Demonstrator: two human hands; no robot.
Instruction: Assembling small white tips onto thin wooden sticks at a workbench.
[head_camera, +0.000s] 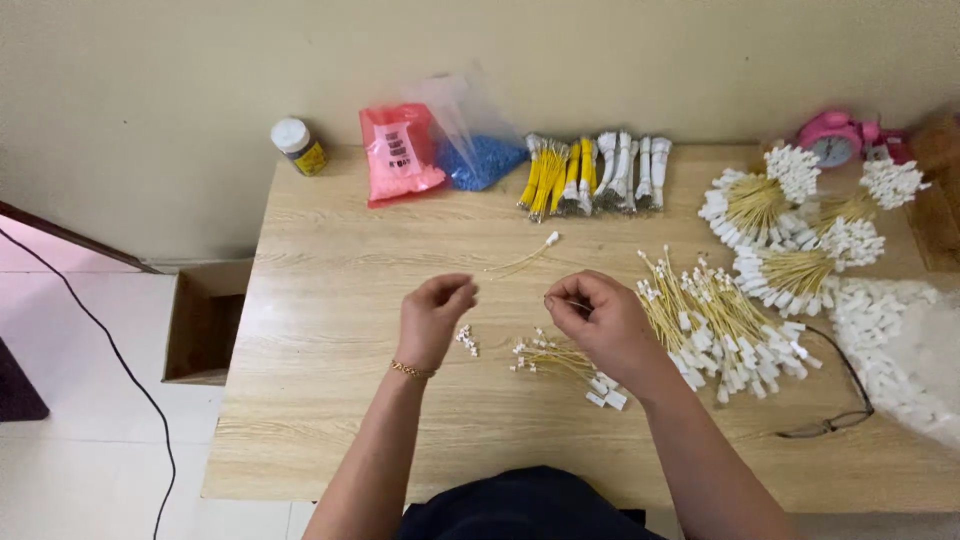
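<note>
My left hand (433, 317), with a gold bracelet at the wrist, hovers over the wooden table (330, 400) with fingers pinched together; what it pinches is too small to tell. My right hand (600, 318) pinches the end of a thin yellow wire at its fingertips. Between the hands lie a few tiny white connectors (466, 340). A small bunch of yellow wires with white plugs (560, 362) lies just under my right hand. One single yellow wire with a white plug (527, 257) lies farther back.
A big loose heap of yellow wires (720, 320) lies to the right, with bundled sheaves (790, 230) and a bag of white plugs (900, 345) beyond. At the back: tied bundles (595, 175), pink bag (398, 152), blue-bead bag (480, 160), jar (299, 146), pink clock (832, 138). Eyeglasses (830, 425) lie near the front right. A cardboard box (205, 320) stands on the floor at left.
</note>
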